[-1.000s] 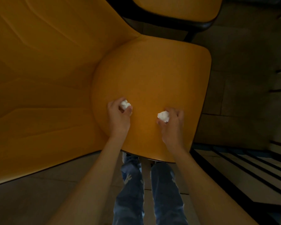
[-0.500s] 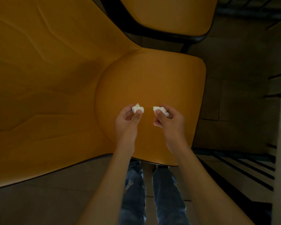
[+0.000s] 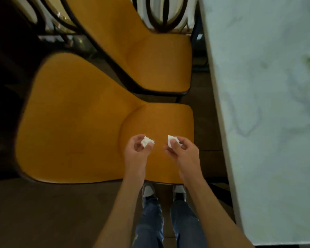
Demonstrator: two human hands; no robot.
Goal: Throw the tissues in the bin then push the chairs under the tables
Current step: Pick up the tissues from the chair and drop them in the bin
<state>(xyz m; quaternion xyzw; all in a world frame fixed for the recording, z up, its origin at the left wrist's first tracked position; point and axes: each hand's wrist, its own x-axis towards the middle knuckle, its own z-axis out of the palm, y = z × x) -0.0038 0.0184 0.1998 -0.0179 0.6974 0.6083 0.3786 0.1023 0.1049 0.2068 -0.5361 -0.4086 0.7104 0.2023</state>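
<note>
Tabletop: pale marbled slab along the right side, its long edge running past both chairs.
Near chair: mustard-yellow upholstered chair with dark piping, the seat facing the tabletop and standing just beside its edge, not under it.
Far chair: same yellow upholstery, behind the near one, its seat front also close to the tabletop edge.
Floor: dark brown, in shadow.
Legs: blue jeans and light-toed shoes at the near chair's front edge.
Left hand: held above the near chair's seat, fingers curled, thumb and fingertips pinching the left tissue, a small crumpled white wad.
Right hand: also above the seat, near the left hand but apart from it, fingers curled, thumb pressing the right tissue, another small white wad, against the fingers.
Tissues: both lifted clear of the seat, one in each hand.
</note>
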